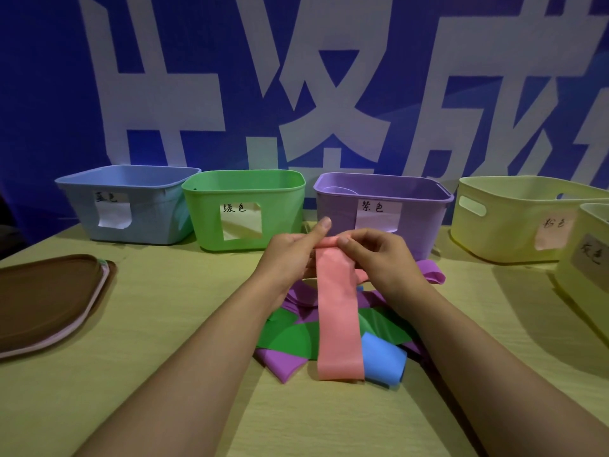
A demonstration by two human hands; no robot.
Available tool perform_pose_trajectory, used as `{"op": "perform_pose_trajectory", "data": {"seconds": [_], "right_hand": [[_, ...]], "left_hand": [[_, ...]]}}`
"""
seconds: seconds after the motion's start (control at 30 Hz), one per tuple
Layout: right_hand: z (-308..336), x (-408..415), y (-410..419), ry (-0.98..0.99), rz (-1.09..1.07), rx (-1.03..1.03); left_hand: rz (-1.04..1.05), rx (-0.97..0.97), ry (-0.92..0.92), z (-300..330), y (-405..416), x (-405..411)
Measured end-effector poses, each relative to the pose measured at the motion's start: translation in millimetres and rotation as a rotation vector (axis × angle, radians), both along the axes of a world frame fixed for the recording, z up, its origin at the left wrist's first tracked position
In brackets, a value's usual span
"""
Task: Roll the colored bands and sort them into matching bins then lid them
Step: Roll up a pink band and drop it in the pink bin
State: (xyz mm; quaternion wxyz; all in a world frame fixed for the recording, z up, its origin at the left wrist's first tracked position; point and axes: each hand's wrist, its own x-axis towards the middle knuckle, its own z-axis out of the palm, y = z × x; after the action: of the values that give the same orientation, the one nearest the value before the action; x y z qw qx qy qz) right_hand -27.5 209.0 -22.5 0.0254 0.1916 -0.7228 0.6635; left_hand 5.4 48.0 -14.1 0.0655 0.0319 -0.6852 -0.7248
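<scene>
Between the two hands, a pink band [339, 311] hung over the table [164, 374]. The left hand [291, 250] and right hand [379, 255] pinched its rolled top edge.

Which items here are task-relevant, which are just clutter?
Job: pink band, both hands, band pile, blue bin, green bin, purple bin, yellow bins, lids.
Clutter: banner.

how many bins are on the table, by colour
blue bin: 1
green bin: 1
purple bin: 1
pale yellow bins: 2, the second cut off at the right edge
total: 5
</scene>
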Motion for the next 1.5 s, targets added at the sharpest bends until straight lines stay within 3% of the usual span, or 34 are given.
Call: {"op": "perform_pose_trajectory", "data": {"seconds": [0.17,0.53,0.97,1.5], "right_hand": [[0.2,1.8,0.2,0.02,0.002,-0.007],[2.8,1.7,-1.4,-0.158,-0.091,-0.056],[-3.2,-4.4,2.1,-0.042,-0.04,0.027],[-0.4,-0.9,2.5,0.066,0.023,0.032]], "left_hand": [[0.032,0.02,0.037,-1.1,-1.0,-0.8],[-0.018,-0.021,0.118,2.5,0.6,1.7],[-0.002,-0.014,0.143,2.1,-3.1,2.4],[0.015,0.02,0.024,0.2,-2.3,1.7]]}}
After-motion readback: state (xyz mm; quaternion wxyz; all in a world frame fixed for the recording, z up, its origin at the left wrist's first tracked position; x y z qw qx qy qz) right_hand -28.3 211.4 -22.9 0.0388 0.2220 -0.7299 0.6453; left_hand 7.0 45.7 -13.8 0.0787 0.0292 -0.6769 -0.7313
